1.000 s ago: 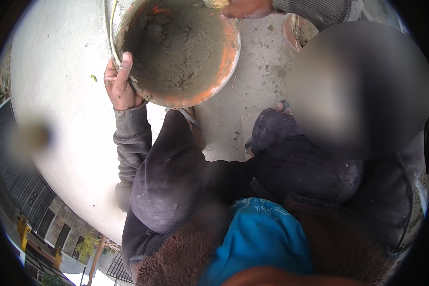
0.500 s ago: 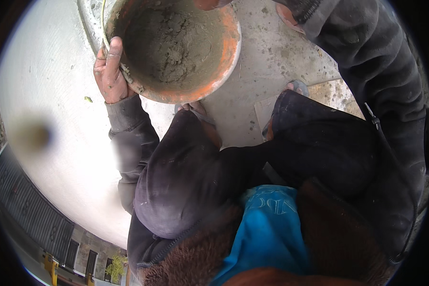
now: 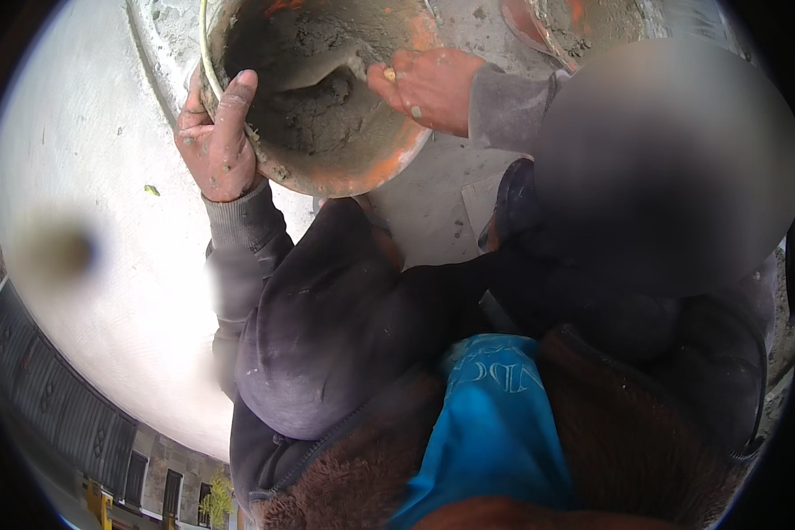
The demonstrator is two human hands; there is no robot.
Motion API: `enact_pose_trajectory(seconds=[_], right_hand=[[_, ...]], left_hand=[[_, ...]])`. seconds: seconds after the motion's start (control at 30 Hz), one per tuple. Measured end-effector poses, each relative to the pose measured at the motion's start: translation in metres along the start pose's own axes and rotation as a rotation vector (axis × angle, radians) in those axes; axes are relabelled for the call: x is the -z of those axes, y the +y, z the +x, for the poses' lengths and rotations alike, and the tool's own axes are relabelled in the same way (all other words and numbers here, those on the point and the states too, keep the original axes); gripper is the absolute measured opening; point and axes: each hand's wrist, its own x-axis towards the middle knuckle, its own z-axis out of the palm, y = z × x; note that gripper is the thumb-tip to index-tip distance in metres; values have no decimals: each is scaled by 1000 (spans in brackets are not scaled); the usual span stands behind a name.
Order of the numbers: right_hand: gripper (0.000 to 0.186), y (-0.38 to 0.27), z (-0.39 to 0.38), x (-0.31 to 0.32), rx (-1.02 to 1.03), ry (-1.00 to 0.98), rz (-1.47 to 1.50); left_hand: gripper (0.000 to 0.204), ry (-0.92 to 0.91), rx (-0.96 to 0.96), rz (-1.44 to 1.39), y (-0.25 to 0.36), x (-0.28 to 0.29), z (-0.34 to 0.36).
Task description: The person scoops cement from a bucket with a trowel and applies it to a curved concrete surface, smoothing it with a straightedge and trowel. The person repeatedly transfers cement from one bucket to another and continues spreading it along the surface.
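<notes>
Two bare hands on one basin job; left hand [image 3: 225, 141] clamped on the near-left rim of the basin [image 3: 349, 183], thumb up along the edge, fingers around the outside; right hand [image 3: 433, 93] closed round the handle end of a trowel [image 3: 322, 72], at the basin's right side; trowel blade down in the grey mortar [image 3: 327, 132], pointing left; mortar smeared up the inner wall, orange showing through near the rim; both hands spotted with mortar.

Basin at top of view, in front of the knees, far edge cut off by the frame; can't tell what it rests on; pale cord [image 3: 207, 49] runs down its left side to the left hand; second container [image 3: 526, 25] at upper right, well apart from the basin, wet mix [image 3: 592, 22] in or on it, partly cut off.

Grey floor [image 3: 428, 208] between the legs, dark trousers [image 3: 327, 318] both sides; blue shirt [image 3: 503, 424] and brown fleece [image 3: 636, 433] below; pale surface [image 3: 97, 159] left, small green leaf [image 3: 152, 190] on it; ribbed shutter [image 3: 53, 397] lower left; big round blur at right hides most of the right sleeve [image 3: 508, 106].
</notes>
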Motion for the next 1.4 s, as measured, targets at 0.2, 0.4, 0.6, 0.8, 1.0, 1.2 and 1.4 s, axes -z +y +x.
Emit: enact_pose_trajectory(seconds=[0.2, 0.4, 0.6, 0.8, 1.0, 1.2, 1.4], right_hand=[[35, 3, -9, 23, -66, -261, 137], [33, 7, -25, -6, -187, -142, 278], [42, 59, -17, -55, -369, 32, 357], [38, 33, -12, -57, -604, -637, 1462], [36, 8, -1, -57, -481, -709, 1677], [37, -1, -5, -51, -484, -686, 1848], [38, 8, -15, -45, -364, -622, 1863]], left_hand=[[47, 12, -58, 106, 0, -17, -20], [41, 18, -193, 50, -11, -30, -23], [49, -18, -187, 16, -15, -38, -29], [55, 12, -166, -136, -19, -31, -28], [57, 94, -92, -196, -21, -20, -31], [55, 158, -80, -261, -25, -24, -41], [46, 187, -77, -349, -22, -17, -37]])
